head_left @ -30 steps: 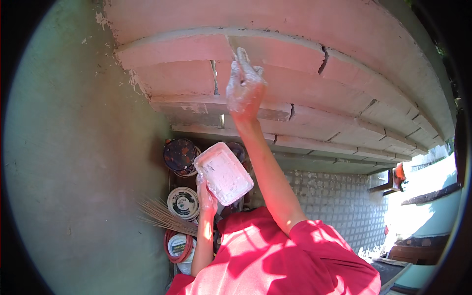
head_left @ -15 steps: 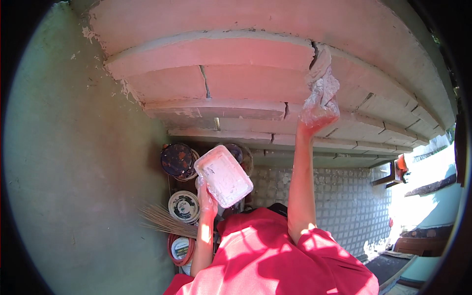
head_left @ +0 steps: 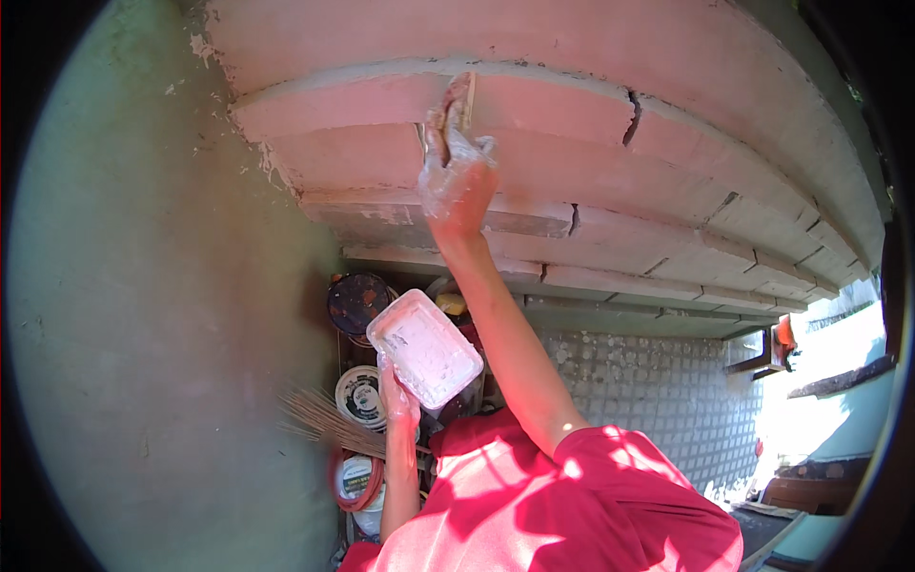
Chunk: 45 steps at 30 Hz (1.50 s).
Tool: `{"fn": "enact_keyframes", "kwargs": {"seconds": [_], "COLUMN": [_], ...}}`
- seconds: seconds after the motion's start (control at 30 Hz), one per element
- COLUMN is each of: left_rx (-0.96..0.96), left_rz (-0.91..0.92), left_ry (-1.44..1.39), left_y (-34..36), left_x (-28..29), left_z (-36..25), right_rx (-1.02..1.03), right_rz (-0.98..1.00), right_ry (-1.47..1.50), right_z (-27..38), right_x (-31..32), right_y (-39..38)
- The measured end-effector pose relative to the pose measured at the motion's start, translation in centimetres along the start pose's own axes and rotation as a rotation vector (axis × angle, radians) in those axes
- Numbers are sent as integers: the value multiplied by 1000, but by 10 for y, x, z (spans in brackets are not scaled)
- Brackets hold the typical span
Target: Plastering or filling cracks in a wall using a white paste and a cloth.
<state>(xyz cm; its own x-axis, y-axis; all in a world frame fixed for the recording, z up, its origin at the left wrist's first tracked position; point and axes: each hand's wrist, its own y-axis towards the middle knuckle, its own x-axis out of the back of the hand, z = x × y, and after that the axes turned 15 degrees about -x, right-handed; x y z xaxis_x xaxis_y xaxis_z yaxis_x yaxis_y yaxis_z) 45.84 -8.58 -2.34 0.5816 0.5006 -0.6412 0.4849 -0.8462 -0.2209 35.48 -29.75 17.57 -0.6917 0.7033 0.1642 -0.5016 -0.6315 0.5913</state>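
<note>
My right hand, smeared with white paste, is stretched out to the pink brick wall. Its fingertips press on a vertical joint in the upper brick course. Whether the fingers hold a thin tool or just paste I cannot tell. My left hand is low by my red shirt and grips a white rectangular tub from below. The tub is tilted and coated inside with white paste. A dark open crack runs between two bricks to the right of my right hand.
A green plastered wall fills the left side. Below the tub stand a dark round pot, white lidded buckets, a straw broom and a red hose coil. A tiled floor lies at the right, with bright sunlight beyond.
My right hand went right to the dark crack half a second ago, then came back left to the vertical joint. The tub in my left hand stays about where it was.
</note>
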Motion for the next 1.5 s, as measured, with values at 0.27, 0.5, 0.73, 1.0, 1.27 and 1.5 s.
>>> {"fn": "enact_keyframes", "kwargs": {"seconds": [0.27,0.5,0.73,1.0,1.27,1.5], "left_rx": [-27,-34,-74,-77,-111,-141], "left_rz": [-5,-22,-20,-64,-132,-136], "left_ry": [0,-35,-68,-66,-105,-95], "left_y": [-4,-8,-11,-17,-10,-6], "left_x": [12,14,15,44,47,57], "left_z": [-10,-12,-14,-21,-24,-25], "right_rx": [-7,108,142,52,135,112], "right_rz": [-413,-241,-73,-292,-92,-80], "right_ry": [-25,148,217,270,221,407], "right_z": [-33,-8,13,3,49,39], "right_x": [71,-41,-82,-36,-123,-76], "right_y": [35,-1,-32,-12,-50,-45]}}
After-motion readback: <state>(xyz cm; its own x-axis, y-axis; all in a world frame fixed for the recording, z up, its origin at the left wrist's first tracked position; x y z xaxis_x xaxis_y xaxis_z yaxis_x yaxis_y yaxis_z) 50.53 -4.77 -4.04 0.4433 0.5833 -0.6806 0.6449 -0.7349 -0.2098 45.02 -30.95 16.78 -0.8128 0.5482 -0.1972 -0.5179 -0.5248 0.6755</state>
